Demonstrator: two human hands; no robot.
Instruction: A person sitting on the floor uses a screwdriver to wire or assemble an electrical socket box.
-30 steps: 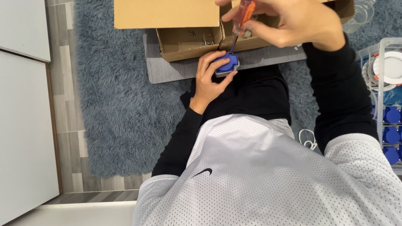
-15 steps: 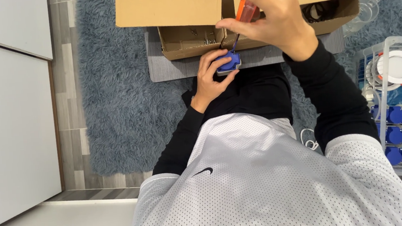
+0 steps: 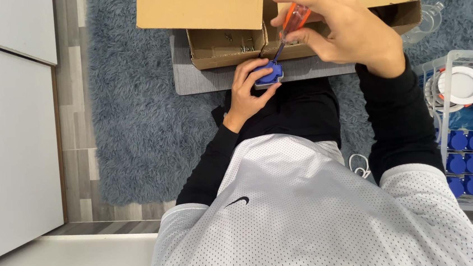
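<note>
One small blue plastic socket part point(image 3: 269, 74), squarish with a round recess, gripped in the left hand point(image 3: 249, 90) over the grey mat point(image 3: 204, 82). Right hand point(image 3: 346, 28) closed around one orange-handled screwdriver point(image 3: 293, 22), metal tip on the part. One open cardboard box point(image 3: 204, 9), matte brown, on a shaggy grey-blue rug point(image 3: 133, 113). One clear rack point(image 3: 470, 131) holds about eight round blue caps, two white discs.

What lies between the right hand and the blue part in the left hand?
In the head view, an orange-handled screwdriver spans it, from right hand down to blue part in left hand.
</note>
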